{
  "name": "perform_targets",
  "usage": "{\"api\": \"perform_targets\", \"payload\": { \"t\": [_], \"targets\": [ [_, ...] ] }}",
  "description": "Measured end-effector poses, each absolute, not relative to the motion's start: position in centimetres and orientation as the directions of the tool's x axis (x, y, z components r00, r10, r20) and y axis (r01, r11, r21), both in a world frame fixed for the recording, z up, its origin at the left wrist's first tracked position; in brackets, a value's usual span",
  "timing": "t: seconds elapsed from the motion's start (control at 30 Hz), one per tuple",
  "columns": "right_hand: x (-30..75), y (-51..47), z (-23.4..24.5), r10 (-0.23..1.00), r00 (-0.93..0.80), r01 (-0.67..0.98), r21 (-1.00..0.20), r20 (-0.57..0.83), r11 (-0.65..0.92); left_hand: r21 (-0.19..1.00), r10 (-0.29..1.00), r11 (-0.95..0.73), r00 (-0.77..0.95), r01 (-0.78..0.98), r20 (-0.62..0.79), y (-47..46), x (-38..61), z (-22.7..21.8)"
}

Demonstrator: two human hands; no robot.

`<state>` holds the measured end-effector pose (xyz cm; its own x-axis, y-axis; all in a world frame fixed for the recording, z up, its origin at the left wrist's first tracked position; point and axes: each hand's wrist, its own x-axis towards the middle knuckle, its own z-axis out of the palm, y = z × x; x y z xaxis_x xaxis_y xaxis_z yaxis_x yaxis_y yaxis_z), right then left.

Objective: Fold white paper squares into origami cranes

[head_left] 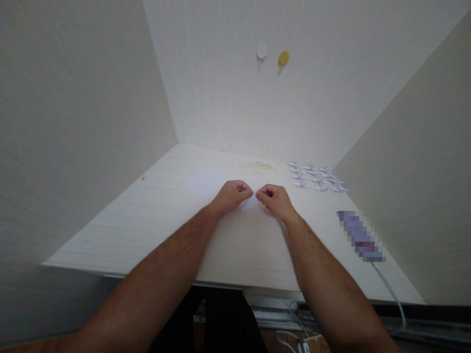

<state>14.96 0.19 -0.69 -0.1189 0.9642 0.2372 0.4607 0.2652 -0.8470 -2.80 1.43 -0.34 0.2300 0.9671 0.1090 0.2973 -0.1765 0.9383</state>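
A small piece of white paper (pixel 250 202) is held low over the tabletop, between my two hands. My left hand (pixel 234 193) pinches its upper left part with thumb and forefinger. On the other side, my right hand (pixel 274 198) pinches its upper right part the same way. The fingertips cover much of the paper, so its folds cannot be made out. To the left of my left hand lies pale flat paper (pixel 206 181). Several folded white paper cranes (pixel 312 177) stand in rows at the back right.
A pixelated device (pixel 360 235) with a white cable (pixel 392 289) lies at the right of the white table (pixel 250 260). A brownish stain (pixel 259 165) marks the table's back. White (pixel 261 51) and yellow (pixel 283 58) hooks are on the wall. An orange speck (pixel 143 178) is at left.
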Motion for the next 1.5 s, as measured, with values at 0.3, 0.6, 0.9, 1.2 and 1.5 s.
{"api": "perform_targets", "payload": {
  "t": [0.3,0.6,0.9,1.2,1.5],
  "targets": [
    [14.8,0.2,-0.8,0.955,-0.114,0.453,-0.841,0.273,0.295,0.929,0.966,-0.197,0.222,0.314,0.129,1.3,-2.7,0.0],
    [14.7,0.4,-1.0,0.954,-0.106,0.427,-0.854,0.28,0.298,0.915,0.961,-0.213,0.242,0.342,0.134,1.6,-2.8,-0.3],
    [14.7,0.2,-1.0,0.975,-0.15,0.382,-0.9,0.165,0.211,0.936,0.95,-0.205,0.288,0.288,0.119,1.3,-2.8,-0.3],
    [14.9,0.2,-0.7,0.979,-0.136,0.457,-0.867,0.15,0.197,0.934,0.957,-0.177,0.276,0.311,0.09,1.6,-3.0,-0.4],
    [15.5,0.3,-0.2,0.992,-0.036,0.344,-0.93,0.122,0.127,0.927,0.967,-0.21,0.206,0.31,0.15,1.7,-3.5,-0.1]
  ]
}}
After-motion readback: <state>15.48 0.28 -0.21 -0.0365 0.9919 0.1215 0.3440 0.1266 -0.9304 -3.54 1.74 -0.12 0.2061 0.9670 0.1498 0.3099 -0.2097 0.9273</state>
